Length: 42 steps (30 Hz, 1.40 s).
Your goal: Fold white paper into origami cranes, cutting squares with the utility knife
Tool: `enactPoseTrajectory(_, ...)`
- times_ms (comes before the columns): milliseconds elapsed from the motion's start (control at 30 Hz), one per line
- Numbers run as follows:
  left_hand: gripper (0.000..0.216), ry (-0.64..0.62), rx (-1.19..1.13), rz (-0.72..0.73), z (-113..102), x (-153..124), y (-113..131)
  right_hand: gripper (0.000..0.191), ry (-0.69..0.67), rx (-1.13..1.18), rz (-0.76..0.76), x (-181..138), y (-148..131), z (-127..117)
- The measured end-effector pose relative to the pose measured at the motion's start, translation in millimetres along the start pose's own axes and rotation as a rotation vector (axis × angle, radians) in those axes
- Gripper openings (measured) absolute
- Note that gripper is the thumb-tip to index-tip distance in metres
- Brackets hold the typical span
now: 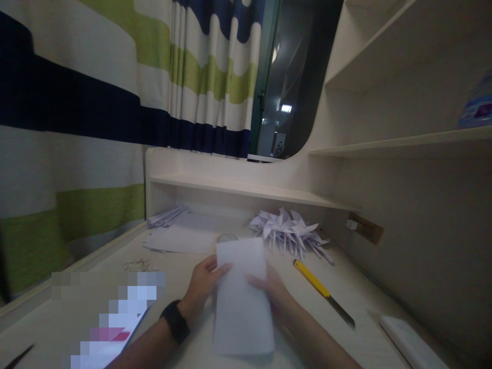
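Note:
A white sheet of paper (242, 297), folded lengthwise, is held over the pale desk (346, 312) in front of me. My left hand (202, 287), with a dark watch on the wrist, grips the sheet's left edge, thumb on top. My right hand (274, 292) grips the right edge, its fingers partly hidden behind the paper. Both hands are closed on the sheet.
A pile of folded white paper shapes (288, 230) lies at the back, flat sheets (180, 238) and paper strips (167, 216) to the left. A yellow utility knife (323, 292) lies right of my hands, a white object (411, 343) at the front right. A wall socket (365, 228) sits on the right panel.

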<state>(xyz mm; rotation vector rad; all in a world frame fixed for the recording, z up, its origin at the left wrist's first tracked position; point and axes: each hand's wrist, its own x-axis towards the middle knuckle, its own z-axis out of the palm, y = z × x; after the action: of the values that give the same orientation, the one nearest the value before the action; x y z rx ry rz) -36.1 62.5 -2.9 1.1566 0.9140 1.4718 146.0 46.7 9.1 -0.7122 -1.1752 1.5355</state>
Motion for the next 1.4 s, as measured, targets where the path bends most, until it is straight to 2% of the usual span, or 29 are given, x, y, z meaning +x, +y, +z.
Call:
enactPoseTrajectory(233, 0.044, 0.138, 0.049, 0.083, -7, 7, 4, 0.066, -0.066, 0.018, -0.007, 1, 1, -8)
enactPoseTrajectory(367, 0.054, 0.197, 0.082, 0.122, -8, 7, 7, 0.066, -0.019, 0.007, -0.033, 5, 4, -10)
enactPoseTrajectory(500, 0.056, 0.174, 0.164, 0.183, -9, 7, 11, 0.064, 0.063, -0.017, -0.065, 4, 4, -10)
enactPoseTrajectory(733, 0.062, 0.172, 0.255, 0.264, -15, 11, 15, 0.065, 0.083, -0.051, -0.015, 4, 2, -10)
enactPoseTrajectory(933, 0.042, 0.179, 0.317, 0.251, -21, 16, 11, 0.069, 0.083, -0.086, -0.033, 5, 3, -10)
enactPoseTrajectory(1033, 0.044, 0.142, 0.296, 0.227, -21, 16, 10, 0.075, 0.094, -0.109, 0.002, 8, 6, -13)
enactPoseTrajectory(1167, 0.042, 0.082, 0.255, 0.208, -19, 12, 12, 0.074, 0.099, -0.148, -0.012, 10, 8, -16)
enactPoseTrajectory(1400, 0.041, 0.074, 0.263, 0.202, -19, 13, 11, 0.070, 0.121, -0.194, -0.031, 9, 6, -17)
